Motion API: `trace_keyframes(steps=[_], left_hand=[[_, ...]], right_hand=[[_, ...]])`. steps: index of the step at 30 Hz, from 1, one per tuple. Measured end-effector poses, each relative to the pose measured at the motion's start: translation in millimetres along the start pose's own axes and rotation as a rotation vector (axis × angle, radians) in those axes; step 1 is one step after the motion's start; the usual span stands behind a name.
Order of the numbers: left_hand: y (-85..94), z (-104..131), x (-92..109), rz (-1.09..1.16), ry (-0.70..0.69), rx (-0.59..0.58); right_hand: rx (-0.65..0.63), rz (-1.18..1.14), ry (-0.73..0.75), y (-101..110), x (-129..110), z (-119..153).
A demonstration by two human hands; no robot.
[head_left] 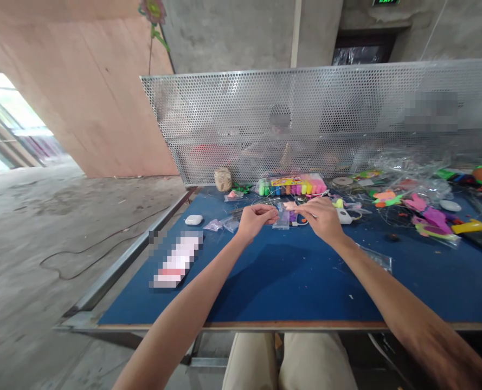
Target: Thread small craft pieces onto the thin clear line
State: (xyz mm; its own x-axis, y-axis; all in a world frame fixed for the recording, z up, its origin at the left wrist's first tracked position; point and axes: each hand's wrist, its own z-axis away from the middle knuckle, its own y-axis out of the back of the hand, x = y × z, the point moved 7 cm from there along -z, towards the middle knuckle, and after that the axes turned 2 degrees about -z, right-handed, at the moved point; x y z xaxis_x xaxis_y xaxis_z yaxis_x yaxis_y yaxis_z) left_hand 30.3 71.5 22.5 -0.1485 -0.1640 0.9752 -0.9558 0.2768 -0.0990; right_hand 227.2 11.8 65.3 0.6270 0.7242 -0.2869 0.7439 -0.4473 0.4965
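Observation:
My left hand [258,218] is above the blue table, its thumb and fingers pinched together. Whatever lies in that pinch is too small to make out. Facing it from the right, my right hand [323,215] has thumb and forefinger pressed together, tips pointing left. A small pale pink piece [290,206] shows just at these fingertips; I cannot tell if they grip it or only pass in front. Between and below the hands are a small clear plastic bag [281,221] and something purple. A white device [344,216] with a cable sits beside my right hand.
A pack of coloured clay [291,185] stands against the perforated metal screen [232,119]. Craft pieces, including a purple one [434,218], and plastic wrapping [411,165] crowd the right. To the left are a white case [194,220], a blurred-out card [178,260] and a wrapped lump [223,179].

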Motion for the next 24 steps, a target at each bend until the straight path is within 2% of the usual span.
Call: trace_keyframes(steps=[4,10,19,24], left_hand=[[0.6,1.0,4.9,-0.039,-0.008,-0.009],[-0.5,2.2,4.6,-0.032,0.028,-0.033],[-1.3,3.8,4.9,-0.078,0.032,-0.154],[-8.3,7.5,3.2,-0.117,0.027,-0.218]], right_hand=[[0.071,0.059,-0.025,1.2,1.7,1.5],[0.123,-0.005,-0.068,1.8,-1.1,2.7],[-0.02,0.052,-0.028,-1.7,-5.8,-0.2],[-0.093,0.134,-0.002,-7.4,-7.2,-0.2]])
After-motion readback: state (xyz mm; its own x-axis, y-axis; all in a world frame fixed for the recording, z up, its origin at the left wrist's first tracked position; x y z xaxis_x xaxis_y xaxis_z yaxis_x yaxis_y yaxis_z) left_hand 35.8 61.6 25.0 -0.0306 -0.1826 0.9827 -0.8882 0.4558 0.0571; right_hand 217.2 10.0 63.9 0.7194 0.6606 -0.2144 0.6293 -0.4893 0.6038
